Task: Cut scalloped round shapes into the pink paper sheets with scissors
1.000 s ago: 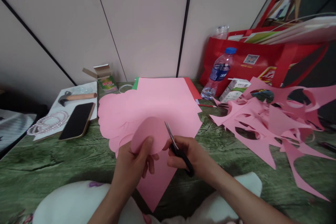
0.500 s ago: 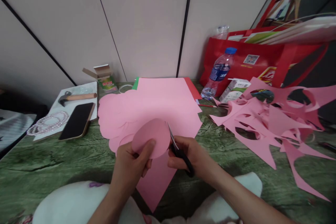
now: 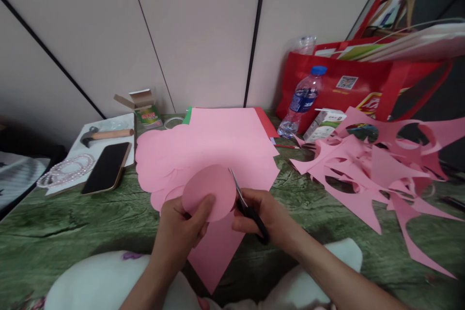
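Observation:
Between thumb and fingers, my left hand grips a round pink paper disc that faces up toward me. My right hand is closed around the black handles of a pair of scissors, whose blades point up and away beside the disc's right edge. Whether the blades touch the paper is hard to make out. Beneath both hands lie pink paper sheets, with a pile of cut pink paper shapes with rounded edges on their left.
Pink paper offcuts heap up at the right, before a red bag, a water bottle and a small carton. At the left are a hammer, a phone, bead strands and an opened green box.
The disc has turned very slightly in my left hand. My right hand and the scissors stay almost in the same place.

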Motion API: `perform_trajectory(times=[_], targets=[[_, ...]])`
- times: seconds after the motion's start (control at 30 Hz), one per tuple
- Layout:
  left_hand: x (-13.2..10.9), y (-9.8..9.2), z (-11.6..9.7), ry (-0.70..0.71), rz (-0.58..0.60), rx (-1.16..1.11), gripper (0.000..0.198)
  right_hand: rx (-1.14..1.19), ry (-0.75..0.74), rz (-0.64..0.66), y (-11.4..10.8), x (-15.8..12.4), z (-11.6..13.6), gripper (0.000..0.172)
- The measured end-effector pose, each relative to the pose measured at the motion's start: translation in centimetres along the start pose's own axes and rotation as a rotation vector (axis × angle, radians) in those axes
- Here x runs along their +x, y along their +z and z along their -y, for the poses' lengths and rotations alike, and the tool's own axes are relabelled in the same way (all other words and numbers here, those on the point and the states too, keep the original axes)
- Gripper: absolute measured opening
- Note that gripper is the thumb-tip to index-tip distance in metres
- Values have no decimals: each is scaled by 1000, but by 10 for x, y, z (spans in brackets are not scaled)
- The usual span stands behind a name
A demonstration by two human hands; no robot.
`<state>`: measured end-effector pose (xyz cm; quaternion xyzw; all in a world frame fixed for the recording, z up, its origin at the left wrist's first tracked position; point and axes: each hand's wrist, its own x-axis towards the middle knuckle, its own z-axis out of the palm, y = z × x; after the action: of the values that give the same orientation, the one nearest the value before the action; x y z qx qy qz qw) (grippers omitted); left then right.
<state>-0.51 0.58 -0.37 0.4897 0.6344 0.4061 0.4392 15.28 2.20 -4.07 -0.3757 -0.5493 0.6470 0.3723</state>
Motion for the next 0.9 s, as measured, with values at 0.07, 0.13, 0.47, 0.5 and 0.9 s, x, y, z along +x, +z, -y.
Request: perform_trajectory(times=[0.07,0.13,0.47,0.5,0.9], targets=[[1,-1,1,-4,-9,-5,46,4,2,-2,0,0,1,42],[3,-1,2,-6,11,-12,46,13,1,0,0,0,1,42],[4,-2,4,11,9,-22,45,-7,21,-8,0,0,1,44],[3,-1,3,10,-6,-30,45,-11,24,-9,0,0,1,44],[6,-5,7,20,45,-11,44,-23,13,10,0,-1,2,40]])
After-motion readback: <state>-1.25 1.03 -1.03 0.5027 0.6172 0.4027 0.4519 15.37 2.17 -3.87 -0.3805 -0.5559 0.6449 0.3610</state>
